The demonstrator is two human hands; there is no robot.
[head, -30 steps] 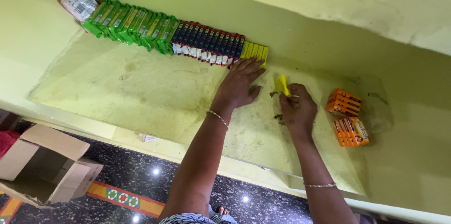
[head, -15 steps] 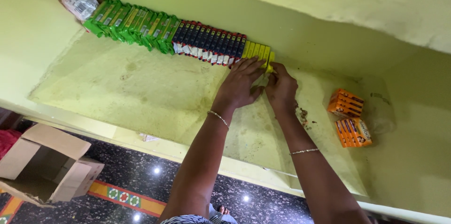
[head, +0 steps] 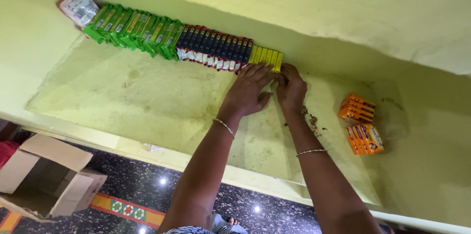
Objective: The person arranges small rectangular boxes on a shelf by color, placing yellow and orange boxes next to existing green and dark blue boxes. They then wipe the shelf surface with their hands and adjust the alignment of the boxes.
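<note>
Nearest, I'm seeing the cardboard box on the floor. Farther up, my left hand is lying flat and spread against the yellow packs, while my right hand, which was holding a yellow pack aside a second ago, is now pressing curled fingers against the row's end, so that pack is joining the far row.

Packets line the shelf back; two stacks sit right.

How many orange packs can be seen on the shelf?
2. One orange pack lies right of the right hand; the second orange pack lies just below it, nearer the shelf edge. None seems hidden.
</note>
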